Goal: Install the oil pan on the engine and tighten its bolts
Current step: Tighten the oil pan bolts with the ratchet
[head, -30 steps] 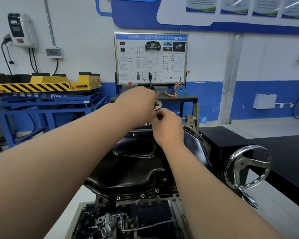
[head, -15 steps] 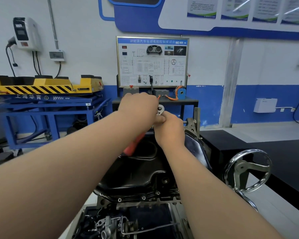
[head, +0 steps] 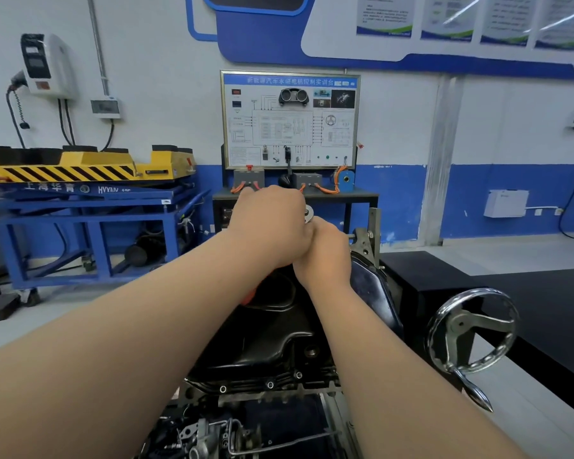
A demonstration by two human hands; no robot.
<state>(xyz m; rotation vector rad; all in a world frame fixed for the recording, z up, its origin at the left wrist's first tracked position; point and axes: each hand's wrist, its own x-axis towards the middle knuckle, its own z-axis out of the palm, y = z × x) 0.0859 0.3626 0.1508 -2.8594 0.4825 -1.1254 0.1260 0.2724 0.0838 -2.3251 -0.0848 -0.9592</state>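
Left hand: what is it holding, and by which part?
The left hand grips a ratchet wrench by its orange handle; the metal head shows beside the right hand.

The black oil pan [head: 272, 329] sits atop the engine [head: 246, 422].

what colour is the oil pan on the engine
Glossy black oil pan, best seen in the head view.
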